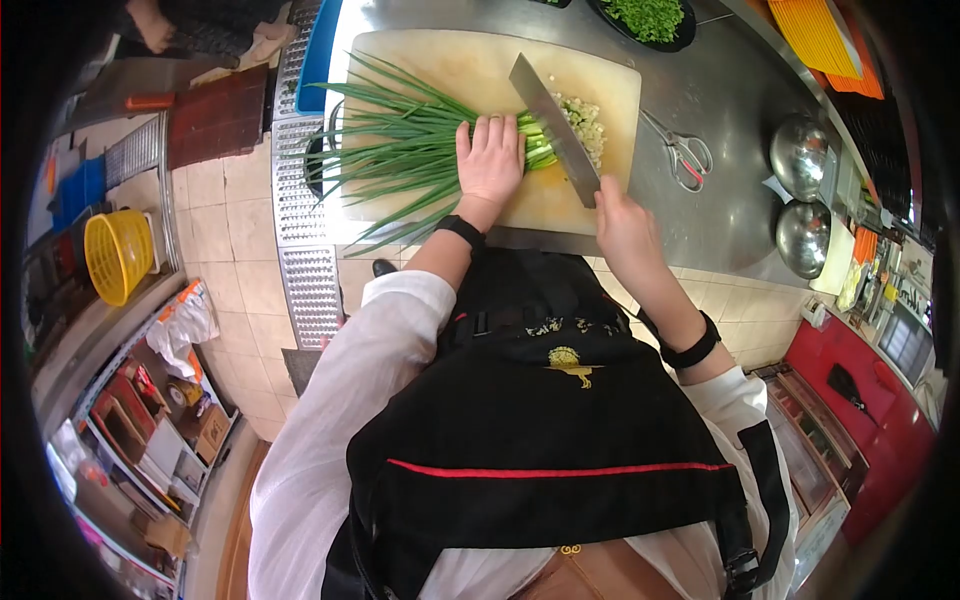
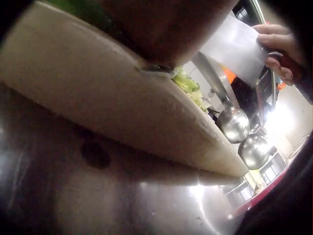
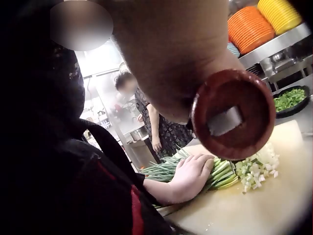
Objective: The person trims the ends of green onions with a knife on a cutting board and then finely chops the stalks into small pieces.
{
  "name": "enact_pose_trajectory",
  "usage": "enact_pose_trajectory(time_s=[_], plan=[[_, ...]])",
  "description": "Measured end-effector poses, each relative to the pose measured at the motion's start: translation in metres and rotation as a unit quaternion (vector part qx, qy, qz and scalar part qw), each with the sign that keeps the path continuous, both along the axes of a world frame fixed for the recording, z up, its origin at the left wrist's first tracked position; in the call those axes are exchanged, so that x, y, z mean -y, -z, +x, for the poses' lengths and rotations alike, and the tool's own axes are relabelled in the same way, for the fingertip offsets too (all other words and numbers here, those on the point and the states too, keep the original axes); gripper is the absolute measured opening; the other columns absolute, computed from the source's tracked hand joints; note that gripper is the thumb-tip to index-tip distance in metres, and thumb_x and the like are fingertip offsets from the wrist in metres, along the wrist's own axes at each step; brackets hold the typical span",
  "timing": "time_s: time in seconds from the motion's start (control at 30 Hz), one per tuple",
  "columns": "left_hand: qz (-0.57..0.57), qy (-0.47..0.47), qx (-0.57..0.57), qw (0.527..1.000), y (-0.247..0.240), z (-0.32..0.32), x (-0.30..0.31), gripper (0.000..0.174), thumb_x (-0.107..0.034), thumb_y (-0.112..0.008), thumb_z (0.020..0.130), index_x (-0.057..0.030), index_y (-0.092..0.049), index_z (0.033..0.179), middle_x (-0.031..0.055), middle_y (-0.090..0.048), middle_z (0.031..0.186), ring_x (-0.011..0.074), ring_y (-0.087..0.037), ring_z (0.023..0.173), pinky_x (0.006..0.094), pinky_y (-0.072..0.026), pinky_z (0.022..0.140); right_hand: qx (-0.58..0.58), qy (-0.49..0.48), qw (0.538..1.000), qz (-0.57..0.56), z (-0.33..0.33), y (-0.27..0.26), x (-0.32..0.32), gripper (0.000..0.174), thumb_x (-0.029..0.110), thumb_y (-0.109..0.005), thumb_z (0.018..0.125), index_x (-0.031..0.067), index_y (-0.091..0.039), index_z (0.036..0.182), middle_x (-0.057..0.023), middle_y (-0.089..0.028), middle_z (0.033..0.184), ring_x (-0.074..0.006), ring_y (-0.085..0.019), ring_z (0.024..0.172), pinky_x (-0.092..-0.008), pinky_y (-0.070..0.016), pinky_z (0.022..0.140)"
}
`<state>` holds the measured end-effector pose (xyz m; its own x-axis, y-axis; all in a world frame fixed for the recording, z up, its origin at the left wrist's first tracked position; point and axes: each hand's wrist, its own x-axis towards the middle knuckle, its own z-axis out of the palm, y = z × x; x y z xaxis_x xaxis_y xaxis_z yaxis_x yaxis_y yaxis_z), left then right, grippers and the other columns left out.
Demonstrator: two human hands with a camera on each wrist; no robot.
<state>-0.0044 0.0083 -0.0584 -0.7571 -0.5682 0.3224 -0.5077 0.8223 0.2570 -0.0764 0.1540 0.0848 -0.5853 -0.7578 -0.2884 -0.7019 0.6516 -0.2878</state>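
A bunch of green onions (image 1: 400, 140) lies across the pale cutting board (image 1: 450, 55), leaves to the left and white ends to the right. Over its pale stalks, my left hand (image 1: 490, 165) grips the bunch against the board. My right hand (image 1: 630, 235) holds a cleaver (image 1: 553, 125) by its handle, the blade slanting across the cut ends. In the right wrist view the round reddish-brown handle end (image 3: 254, 134) faces the camera. Chopped white pieces (image 1: 590, 125) lie on the board right of the blade. The left wrist view shows the blade (image 2: 239, 51) beyond the board's edge.
Scissors (image 1: 688, 158) lie on the steel counter (image 1: 735, 215) right of the board. Two shiny metal bowls (image 1: 800, 155) stand farther right. A black dish of chopped greens (image 1: 645, 15) is at the back. Another person (image 3: 156, 115) stands beyond the counter.
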Motion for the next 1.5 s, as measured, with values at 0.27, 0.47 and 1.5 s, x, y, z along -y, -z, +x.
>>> enact_pose_trajectory(time_s=[0.27,0.47,1.5], plan=[[0.003,0.001,0.01,1.0,-0.001,0.001,0.0,0.031,-0.027,-0.052,0.082,-0.0094,-0.055,0.107,0.0044,-0.056,0.104,0.0205,-0.049,0.102,0.0417,-0.0297,0.094,0.016,-0.013,0.998,0.054,-0.003,0.002,0.004,0.01,0.005,-0.042,0.082,0.0024,-0.039,0.092,-0.0199,-0.06,0.071,-0.0404,-0.06,0.066,-0.0497,-0.0469,0.057],[-0.002,0.001,0.015,1.0,-0.003,0.0,0.0,0.029,-0.027,-0.053,0.082,-0.0093,-0.056,0.105,0.0039,-0.057,0.103,0.0204,-0.049,0.101,0.0418,-0.0298,0.094,0.049,-0.018,0.993,0.104,-0.013,0.025,0.022,0.01,0.004,-0.042,0.081,0.0013,-0.038,0.09,-0.022,-0.059,0.066,-0.0406,-0.06,0.065,-0.0501,-0.0458,0.057],[-0.006,-0.003,0.005,1.0,0.0,0.001,0.0,0.028,-0.026,-0.052,0.082,-0.0102,-0.056,0.106,0.0034,-0.056,0.101,0.0197,-0.049,0.101,0.041,-0.0298,0.094,0.028,-0.023,0.999,0.005,-0.008,0.064,0.043,0.012,0.007,-0.041,0.083,0.0,-0.038,0.092,-0.0233,-0.058,0.062,-0.0414,-0.059,0.062,-0.0502,-0.0458,0.055]])
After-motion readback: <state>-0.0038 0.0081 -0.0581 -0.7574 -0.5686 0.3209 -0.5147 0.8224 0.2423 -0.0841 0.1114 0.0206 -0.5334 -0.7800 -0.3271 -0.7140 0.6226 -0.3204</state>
